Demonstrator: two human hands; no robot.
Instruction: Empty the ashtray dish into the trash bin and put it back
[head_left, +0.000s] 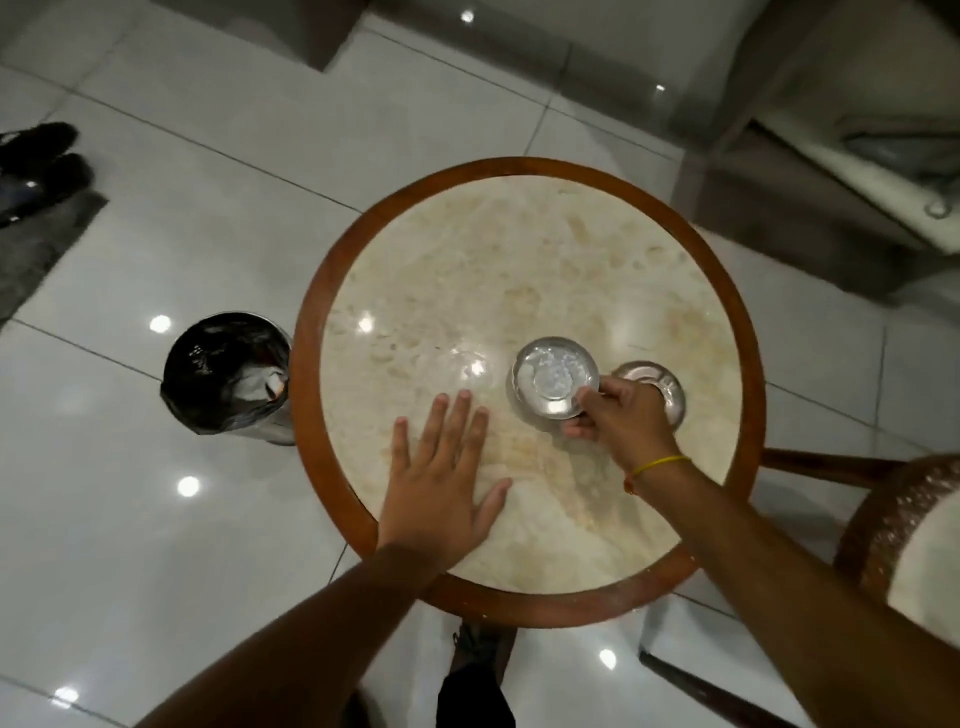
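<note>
Ashtray dish (555, 377) in right hand (621, 415), above round table (519, 260).

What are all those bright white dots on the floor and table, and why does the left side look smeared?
Head view: the dots are ceiling lights reflected as glare on the glossy floor and table; the mat at the left edge is blurred, and straight tile lines bend from the wide lens.

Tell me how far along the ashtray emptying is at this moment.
Nothing looks finished yet: pale residue, perhaps ash, still lies in the small round metal ashtray dish. In hand: the right hand grips the dish's rim at the round marble-topped table, while the left hand rests flat. Left: tipping it into the black-lined cylindrical trash bin on the floor, then returning it.
</note>
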